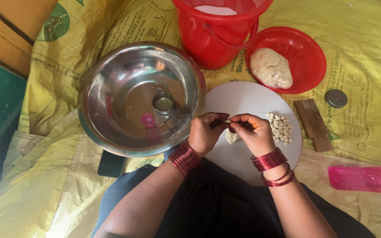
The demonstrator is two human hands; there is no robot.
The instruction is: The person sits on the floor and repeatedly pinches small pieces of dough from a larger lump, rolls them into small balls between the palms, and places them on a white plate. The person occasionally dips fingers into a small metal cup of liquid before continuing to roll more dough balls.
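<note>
My left hand (206,131) and my right hand (253,132) meet over a white round board (243,99), fingertips pinched together on a small piece of pale dough (231,136). A heap of several tiny dough balls (280,128) lies on the board just right of my right hand. Red bangles circle both wrists. A red bowl (307,50) behind the board holds a large lump of dough (270,68).
A big steel bowl (111,75) with a small steel cup (163,102) inside sits to the left. A red bucket (214,37) stands at the back. A wooden block (314,124), small round tin (335,98), pink plastic bottle (367,178) and dark phone (111,164) lie on the yellow sacking (58,185).
</note>
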